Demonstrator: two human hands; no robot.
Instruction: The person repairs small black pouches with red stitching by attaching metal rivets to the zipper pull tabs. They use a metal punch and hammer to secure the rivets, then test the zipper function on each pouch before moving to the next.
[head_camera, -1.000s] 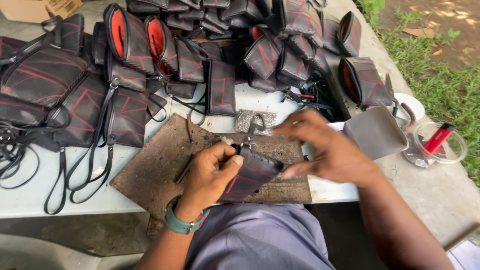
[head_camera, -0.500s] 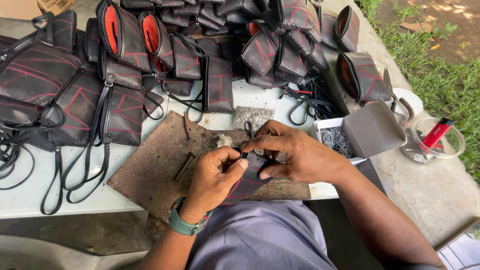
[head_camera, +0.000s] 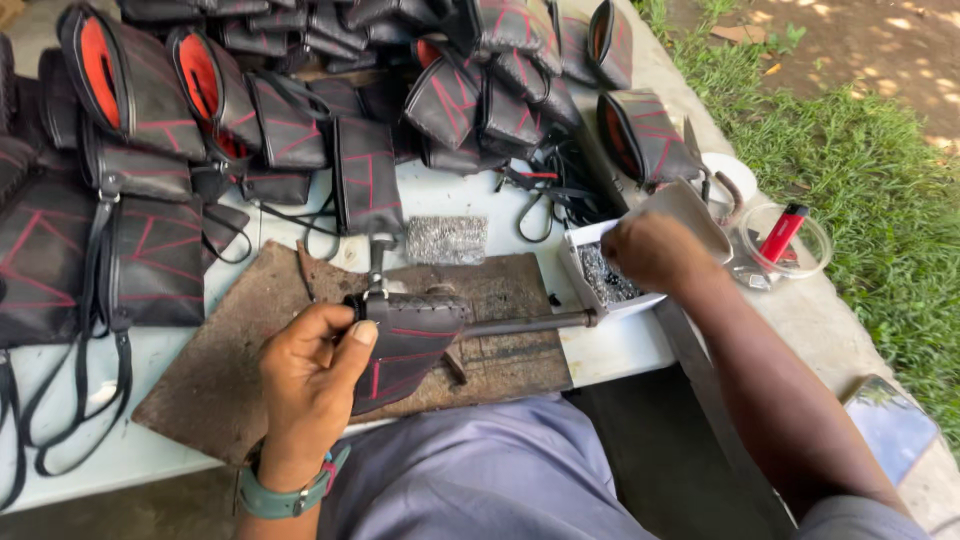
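Clearly mid-assembly: on the brown work board, the left hand pinches a black pouch flat while the right hand, fingers curled, dips into the small white box of fasteners, so picking one cleanly comes next.

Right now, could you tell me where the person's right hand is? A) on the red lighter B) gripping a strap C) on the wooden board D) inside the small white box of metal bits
D: the right hand reaches into the small white box, while the left hand holds the black pouch on the board.
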